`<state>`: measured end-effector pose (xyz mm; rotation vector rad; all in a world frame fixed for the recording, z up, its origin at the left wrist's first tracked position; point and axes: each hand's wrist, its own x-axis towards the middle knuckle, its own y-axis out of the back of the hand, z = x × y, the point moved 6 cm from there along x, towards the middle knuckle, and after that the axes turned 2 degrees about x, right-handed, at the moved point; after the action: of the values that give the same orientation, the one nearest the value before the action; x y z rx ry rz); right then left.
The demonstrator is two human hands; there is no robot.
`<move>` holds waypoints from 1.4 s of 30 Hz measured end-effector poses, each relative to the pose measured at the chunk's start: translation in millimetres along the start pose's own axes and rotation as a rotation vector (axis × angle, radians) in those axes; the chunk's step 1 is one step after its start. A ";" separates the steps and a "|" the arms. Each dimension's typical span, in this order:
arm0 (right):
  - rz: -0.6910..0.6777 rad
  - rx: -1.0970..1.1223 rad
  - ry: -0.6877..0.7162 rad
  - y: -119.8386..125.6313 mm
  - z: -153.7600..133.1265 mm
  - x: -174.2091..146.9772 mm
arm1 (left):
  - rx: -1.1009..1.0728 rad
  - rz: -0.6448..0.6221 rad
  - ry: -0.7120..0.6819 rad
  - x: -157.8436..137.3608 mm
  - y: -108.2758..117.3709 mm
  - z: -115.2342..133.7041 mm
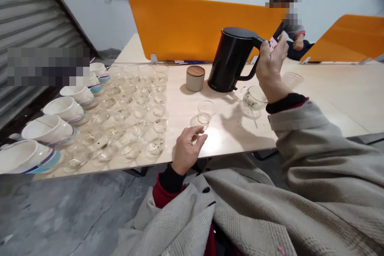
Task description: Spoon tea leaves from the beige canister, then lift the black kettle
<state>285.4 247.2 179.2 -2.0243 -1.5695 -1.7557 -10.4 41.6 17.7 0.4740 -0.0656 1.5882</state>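
Your right hand (271,66) is closing around the handle of the black kettle (232,59), fingers wrapped tight, and the kettle is standing upright on the table (330,100), just behind a glass cup with a handle (253,99) that is sitting on a clear saucer. Your left hand (187,148) is resting at the near edge of the table with its fingers loosely curled and partly apart, holding nothing; its fingertips are lying just in front of one small glass (206,111), which is standing alone between the two hands. One round jar with a wooden lid (195,78) is sitting just left of the kettle. Further left, six white bowls (64,109) with coloured stripes are lying tilted in a row along the table's edge. Beside them many small clear glasses (135,108) are crowding together in rows, too many and too transparent for you to count surely. Behind the kettle, two orange screens (186,24) are standing, and another person's hand (298,42) is showing beyond them.
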 end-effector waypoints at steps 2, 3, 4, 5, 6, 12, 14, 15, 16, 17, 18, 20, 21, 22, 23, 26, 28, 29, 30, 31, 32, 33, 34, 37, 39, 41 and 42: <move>0.223 0.010 -0.138 17.1 -22.6 -38.9 | -0.017 0.057 0.011 0.6 2.4 -5.2; 0.225 0.056 -0.124 18.3 -39.1 -61.5 | -0.020 0.085 0.014 0.8 3.6 -7.8; 0.191 0.109 -0.119 17.1 -53.4 -85.1 | -0.016 0.108 0.016 1.1 4.6 -10.4; 0.165 0.155 -0.136 16.3 -63.3 -109.0 | -0.003 0.125 0.016 1.7 5.4 -12.6; 0.126 0.191 -0.191 14.6 -67.3 -132.1 | 0.026 0.135 0.011 2.6 6.1 -14.3; -0.178 0.018 -0.292 2.1 -40.5 -212.7 | 0.453 0.144 -0.104 18.0 6.6 -14.4; -0.280 -0.056 -0.237 -4.4 -34.7 -220.1 | 0.562 0.156 -0.120 25.0 5.8 -16.8; -0.323 -0.086 -0.208 -7.8 -34.4 -222.2 | 0.601 0.159 -0.118 28.1 5.5 -19.1; -0.364 -0.116 -0.178 -11.1 -35.7 -223.7 | 0.629 0.158 -0.110 30.8 5.2 -22.0; -0.396 -0.148 -0.149 -14.0 -37.9 -224.8 | 0.644 0.152 -0.097 32.9 5.1 -25.2; -0.424 -0.178 -0.124 -16.5 -40.4 -225.7 | 0.650 0.143 -0.083 34.3 5.2 -28.3; -0.467 -0.216 -0.090 -20.6 -44.9 -227.5 | 0.651 0.127 -0.065 35.4 6.2 -32.1; -0.479 -0.218 -0.086 -21.9 -46.2 -228.4 | 0.653 0.124 -0.063 35.2 7.1 -32.6; -0.476 -0.205 -0.095 -22.3 -46.6 -229.1 | 0.656 0.124 -0.065 34.9 8.0 -32.2; -0.454 -0.177 -0.118 -21.6 -46.2 -229.4 | 0.659 0.126 -0.068 34.6 8.9 -31.3; -0.292 0.014 -0.248 -13.5 -42.6 -228.4 | 0.664 0.123 -0.072 34.1 9.8 -28.4; -0.176 0.220 -0.347 -8.0 -41.0 -225.9 | 0.667 0.115 -0.066 34.5 9.3 -27.2; -0.134 0.330 -0.395 -6.7 -40.8 -223.8 | 0.668 0.113 -0.061 34.8 9.1 -26.9; -0.104 0.430 -0.443 -6.7 -41.1 -221.0 | 0.669 0.112 -0.054 35.0 9.0 -26.7; -0.080 0.515 -0.490 -7.5 -41.6 -217.5 | 0.669 0.110 -0.046 35.0 8.8 -26.6; -0.064 0.584 -0.531 -9.2 -42.6 -213.1 | 0.667 0.107 -0.040 34.9 8.6 -26.4; -0.056 0.638 -0.559 -11.6 -44.2 -207.8 | 0.665 0.106 -0.036 34.6 8.4 -26.2; -0.051 0.680 -0.573 -14.2 -46.7 -201.5 | 0.663 0.105 -0.034 34.2 8.3 -25.7; -0.044 0.757 -0.526 -21.9 -59.7 -177.0 | 0.658 0.111 -0.037 32.6 8.3 -24.1; -0.051 0.760 -0.446 -27.6 -73.1 -157.7 | 0.655 0.113 -0.045 32.0 8.1 -23.5; -0.063 0.729 -0.361 -36.3 -88.4 -138.6 | 0.650 0.109 -0.055 32.3 7.8 -23.5; -0.071 0.708 -0.327 -42.4 -95.8 -130.0 | 0.646 0.106 -0.059 32.6 7.7 -23.8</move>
<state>207.2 128.0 92.4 -1.9305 -1.9843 -0.7077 -23.9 79.3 8.9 1.0309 0.3951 1.6838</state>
